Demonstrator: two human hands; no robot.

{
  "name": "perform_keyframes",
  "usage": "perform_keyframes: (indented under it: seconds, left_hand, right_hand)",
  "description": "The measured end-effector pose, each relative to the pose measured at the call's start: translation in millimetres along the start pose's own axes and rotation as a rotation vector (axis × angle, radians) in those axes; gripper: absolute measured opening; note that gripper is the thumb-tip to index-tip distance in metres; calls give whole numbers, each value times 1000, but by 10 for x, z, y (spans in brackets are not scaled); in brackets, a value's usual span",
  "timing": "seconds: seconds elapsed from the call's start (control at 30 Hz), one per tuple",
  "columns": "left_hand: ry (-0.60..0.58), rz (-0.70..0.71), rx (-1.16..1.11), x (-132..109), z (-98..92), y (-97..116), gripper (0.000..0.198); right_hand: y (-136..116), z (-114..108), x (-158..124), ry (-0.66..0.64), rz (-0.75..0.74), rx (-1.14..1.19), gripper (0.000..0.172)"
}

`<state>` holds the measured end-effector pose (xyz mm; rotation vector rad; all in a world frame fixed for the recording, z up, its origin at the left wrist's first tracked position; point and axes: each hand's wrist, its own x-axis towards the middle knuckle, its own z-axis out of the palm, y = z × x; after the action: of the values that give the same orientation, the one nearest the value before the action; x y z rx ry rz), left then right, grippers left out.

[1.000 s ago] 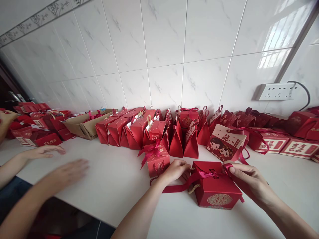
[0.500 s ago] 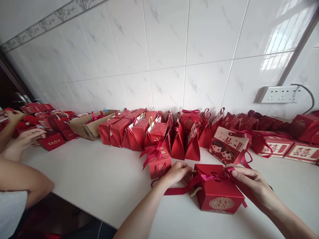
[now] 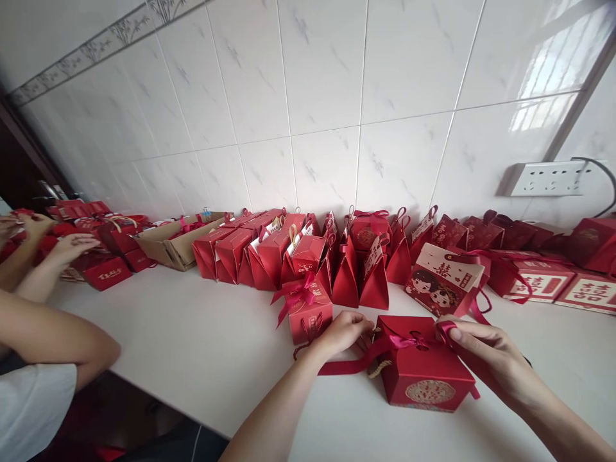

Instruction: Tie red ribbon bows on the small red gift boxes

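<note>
A red gift box [image 3: 426, 375] with a round gold emblem stands on the white table. A dark pink ribbon [image 3: 407, 341] is knotted through the holes in its top. My right hand [image 3: 486, 346] pinches a loop of this ribbon between thumb and fingers at the box's right side. At the left side, my left hand [image 3: 349, 330] is closed against the box edge by a beige rope handle [image 3: 380, 369]; what its fingertips grip is hidden. A long ribbon tail [image 3: 344, 367] runs leftward past that wrist.
A small bowed red box [image 3: 310, 314] stands just left of my left hand. Several red boxes [image 3: 267, 250] line the tiled wall, with a picture box [image 3: 445, 279] in front. A cardboard tray [image 3: 176, 247] lies further left. At far left, a co-worker's hand [image 3: 74, 247] is over red boxes.
My hands, the ribbon and the box keep almost the same pose. The view has shifted slightly. At far left, the co-worker's arm shows further into view.
</note>
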<state>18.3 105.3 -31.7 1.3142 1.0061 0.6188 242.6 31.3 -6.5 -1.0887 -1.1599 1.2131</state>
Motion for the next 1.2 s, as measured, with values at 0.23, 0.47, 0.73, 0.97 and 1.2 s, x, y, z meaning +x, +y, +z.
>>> perform_keyframes:
  seconds: [0.23, 0.47, 0.73, 0.97, 1.2]
  left_hand:
    - [-74, -48, 51, -78, -57, 89, 39]
    - [-482, -99, 136, -316, -150, 339, 60]
    - [-350, 54, 72, -297, -136, 372, 37]
    - [-243, 103, 25, -326, -172, 450, 29]
    - [-258, 131, -62, -291, -85, 365, 25]
  right_hand:
    - [-62, 45, -2, -28, -41, 6, 30]
    - [-68, 52, 21, -68, -101, 30, 27]
    - [-61, 78, 22, -61, -210, -22, 29]
    - [-77, 151, -27, 52, -341, -172, 26]
    - [-66, 228, -84, 75, -466, -255, 20]
